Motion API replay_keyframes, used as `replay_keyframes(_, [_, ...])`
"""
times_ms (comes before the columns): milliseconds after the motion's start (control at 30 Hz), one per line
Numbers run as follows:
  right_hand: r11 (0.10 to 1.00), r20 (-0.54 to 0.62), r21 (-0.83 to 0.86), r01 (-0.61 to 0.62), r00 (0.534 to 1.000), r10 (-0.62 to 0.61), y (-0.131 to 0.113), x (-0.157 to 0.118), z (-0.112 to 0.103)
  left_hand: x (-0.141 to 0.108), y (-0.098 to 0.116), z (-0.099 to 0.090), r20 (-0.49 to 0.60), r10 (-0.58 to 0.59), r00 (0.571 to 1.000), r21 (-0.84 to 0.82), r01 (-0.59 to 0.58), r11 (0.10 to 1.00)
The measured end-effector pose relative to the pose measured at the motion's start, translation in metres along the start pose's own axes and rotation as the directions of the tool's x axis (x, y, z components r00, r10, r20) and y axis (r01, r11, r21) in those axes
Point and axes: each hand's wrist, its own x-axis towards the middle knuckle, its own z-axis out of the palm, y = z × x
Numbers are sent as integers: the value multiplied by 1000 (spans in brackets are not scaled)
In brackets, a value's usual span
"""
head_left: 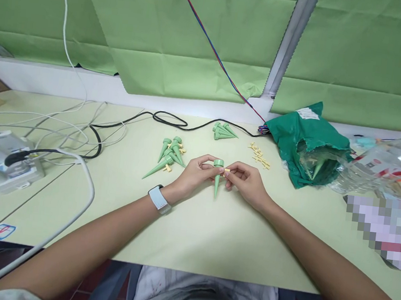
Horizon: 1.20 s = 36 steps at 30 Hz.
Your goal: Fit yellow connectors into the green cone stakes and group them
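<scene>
My left hand (200, 173) is closed on a green plastic spike (217, 183), held upright with its round cap on top and its point downward. At the side of that spike, just under the cap, my right hand (245, 179) pinches a small yellow plastic piece (227, 171). The two seem to touch there, though fingertips hide part of the contact. Left of my hands lies a pile of green spikes (167, 158) with yellow pieces on them. Farther back sit several more green spikes (222, 131). Loose yellow pieces (259, 156) are spread to the right of these.
A torn green bag (289, 140) and a clear plastic bottle (381, 162) stand at the right. Black cable (169, 120) runs along the back of the table. White power strips (3, 163) and tangled white cords (89, 181) occupy the left side.
</scene>
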Motion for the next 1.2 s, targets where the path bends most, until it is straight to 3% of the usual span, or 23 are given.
replay_keyframes(100, [1000,2,6,-15,1000,15,-2,0,1,-3,3,2,-16,29,999,55,-28,998])
replay_keyframes(267, [952,39,237,-195,981,191,-3,5,-1,-9,7,8,-59,163,985,206,-148,967])
replay_keyframes(367, [945,54,234,-229,973,222,-5,6,-4,-10,8,10,-68,194,979,223,-174,959])
replay_keyframes(467, [989,59,86,-123,991,118,-10,4,-7,-8,7,11,-61,128,990,139,-119,983])
replay_keyframes(600, [977,40,-201,74,997,-67,-17,0,-9,-6,7,11,24,-14,1000,-124,17,992])
replay_keyframes(700, [959,56,-257,123,992,-112,-18,-2,-10,-6,8,13,63,-56,996,-210,68,975])
replay_keyframes(900, [994,105,9,-109,989,108,-12,3,-10,-12,10,18,-8,132,991,88,-131,987])
replay_keyframes(967, [987,114,62,-150,983,143,-11,4,-10,-13,10,19,-31,149,988,107,-145,984])
replay_keyframes(1033, [995,103,-10,-97,990,98,-13,5,-12,-12,9,20,-6,85,996,-8,-85,996])
replay_keyframes(1133, [968,73,-239,73,996,-57,-17,5,-15,-12,7,20,102,-87,991,-256,111,960])
replay_keyframes(1200, [948,77,-297,112,993,-93,-18,6,-17,-12,8,20,123,-114,986,-297,146,944])
